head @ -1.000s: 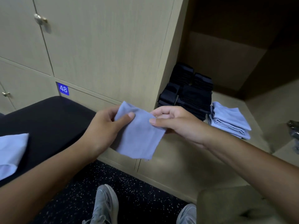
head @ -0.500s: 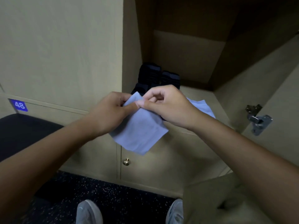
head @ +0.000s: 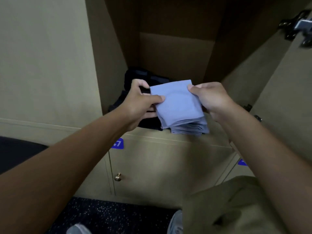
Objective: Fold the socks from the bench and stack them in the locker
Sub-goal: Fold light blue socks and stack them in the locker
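Note:
A folded light blue sock (head: 177,102) lies flat between both hands, just over the stack of folded light blue socks (head: 190,128) at the front of the open locker (head: 175,53). My left hand (head: 138,103) pinches the sock's left edge, thumb on top. At the right edge my right hand (head: 211,98) pinches it in the same way. A pile of folded dark socks (head: 145,80) sits to the left inside the locker, partly hidden by my left hand.
The open locker door (head: 287,105) with its metal hinge (head: 302,29) stands at the right. Closed locker doors with a brass knob (head: 118,177) and a blue number tag (head: 118,144) lie below. The dark bench (head: 15,151) is at the left edge, speckled floor below.
Both hands have carried the folded blue sock forward into the locker and turned it flat over the blue stack. The view has shifted right, toward the locker and away from the bench.

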`<state>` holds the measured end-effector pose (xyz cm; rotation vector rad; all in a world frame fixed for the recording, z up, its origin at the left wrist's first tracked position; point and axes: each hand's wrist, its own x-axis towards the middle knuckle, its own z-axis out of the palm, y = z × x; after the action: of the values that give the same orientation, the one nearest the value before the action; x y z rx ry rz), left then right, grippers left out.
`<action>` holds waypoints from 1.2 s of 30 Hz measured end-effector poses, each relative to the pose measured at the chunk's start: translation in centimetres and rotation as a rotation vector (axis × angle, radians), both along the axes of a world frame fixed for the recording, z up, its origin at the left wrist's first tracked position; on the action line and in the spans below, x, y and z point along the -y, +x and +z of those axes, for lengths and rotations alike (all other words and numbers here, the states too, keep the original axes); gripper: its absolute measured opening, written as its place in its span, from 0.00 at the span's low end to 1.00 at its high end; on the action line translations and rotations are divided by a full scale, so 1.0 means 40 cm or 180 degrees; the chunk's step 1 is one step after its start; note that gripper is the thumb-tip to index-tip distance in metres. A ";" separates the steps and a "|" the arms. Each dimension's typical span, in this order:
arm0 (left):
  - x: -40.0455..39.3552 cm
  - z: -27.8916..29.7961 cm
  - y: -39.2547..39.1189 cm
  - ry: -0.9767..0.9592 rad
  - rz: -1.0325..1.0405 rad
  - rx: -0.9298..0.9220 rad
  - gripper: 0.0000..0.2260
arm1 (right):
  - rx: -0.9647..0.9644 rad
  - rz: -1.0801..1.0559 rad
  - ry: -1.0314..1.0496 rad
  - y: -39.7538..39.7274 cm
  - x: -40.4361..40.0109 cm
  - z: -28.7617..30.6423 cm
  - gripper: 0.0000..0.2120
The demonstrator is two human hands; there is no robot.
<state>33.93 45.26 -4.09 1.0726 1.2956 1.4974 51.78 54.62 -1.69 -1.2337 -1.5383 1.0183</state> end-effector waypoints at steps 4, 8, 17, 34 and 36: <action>-0.071 -0.014 0.042 -0.0068 -0.0134 -0.0337 0.12 | -0.0039 -0.0309 -0.0109 0.024 -0.031 -0.021 0.07; -0.138 -0.012 0.062 -0.0118 0.0101 -0.0654 0.17 | -0.0010 -0.0207 -0.0325 0.049 -0.048 -0.018 0.06; -0.227 0.013 0.075 -0.0557 -0.0459 -0.1713 0.27 | 0.0820 -0.0043 -0.0317 0.079 -0.069 -0.022 0.10; -0.196 0.020 0.080 0.0428 -0.0115 -0.4117 0.15 | 0.1836 -0.0043 0.0256 0.068 -0.090 -0.049 0.18; -0.145 0.036 0.061 0.0619 -0.0021 -0.4161 0.13 | 0.1614 -0.0070 0.0603 0.054 -0.079 -0.040 0.13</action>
<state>36.37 51.06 -2.65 2.3572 1.9499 0.8185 53.95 57.79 -3.28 -1.4366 -1.9478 0.5463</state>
